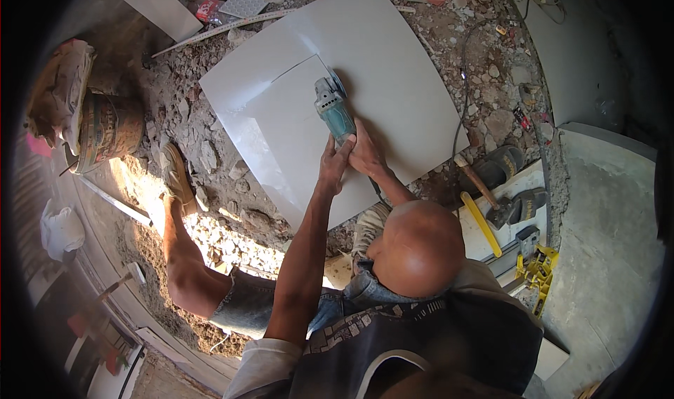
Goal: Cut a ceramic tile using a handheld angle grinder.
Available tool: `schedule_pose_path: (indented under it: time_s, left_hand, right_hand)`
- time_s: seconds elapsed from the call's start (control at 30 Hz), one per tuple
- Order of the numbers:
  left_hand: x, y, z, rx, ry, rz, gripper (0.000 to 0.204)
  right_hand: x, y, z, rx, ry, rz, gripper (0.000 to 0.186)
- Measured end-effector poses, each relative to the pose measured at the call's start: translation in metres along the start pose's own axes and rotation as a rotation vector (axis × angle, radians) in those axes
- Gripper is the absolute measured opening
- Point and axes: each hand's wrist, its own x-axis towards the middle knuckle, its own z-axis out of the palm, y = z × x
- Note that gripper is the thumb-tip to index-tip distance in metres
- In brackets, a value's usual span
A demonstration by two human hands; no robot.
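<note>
A teal angle grinder (338, 118) with a grey head lies over a large pale tile (407, 83), its disc side near a thin dark corner-shaped cut line. My right hand (366, 151) is wrapped round the rear of the grinder's body from the right. From the left, my left hand (333, 164) closes on the same rear end, fingers against the right hand. White dust streaks the tile left of the cut. The power cord drops from under my hands toward my bent knee (425, 248).
Rubble (495, 83) surrounds the tile. A black cable (463, 83) runs along its right side. On the right lie a wooden-handled hammer (481, 185), a yellow bar (481, 223), dark sandals (500, 166) and yellow clamp-like tools (539, 272). A bucket (109, 128) stands left.
</note>
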Motion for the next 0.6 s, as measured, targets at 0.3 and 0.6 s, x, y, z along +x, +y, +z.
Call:
schedule_pose_path:
  time_s: [0.3,0.6]
  left_hand:
    - [0.000,-0.002,-0.001,-0.015,0.015,-0.005,0.091]
    - [0.004,-0.004,-0.003,-0.027,-0.001,0.000,0.089]
  right_hand:
    - [-0.001,0.001,0.002,-0.009,-0.006,0.004,0.076]
    - [0.002,0.008,0.010,0.052,0.050,-0.023,0.076]
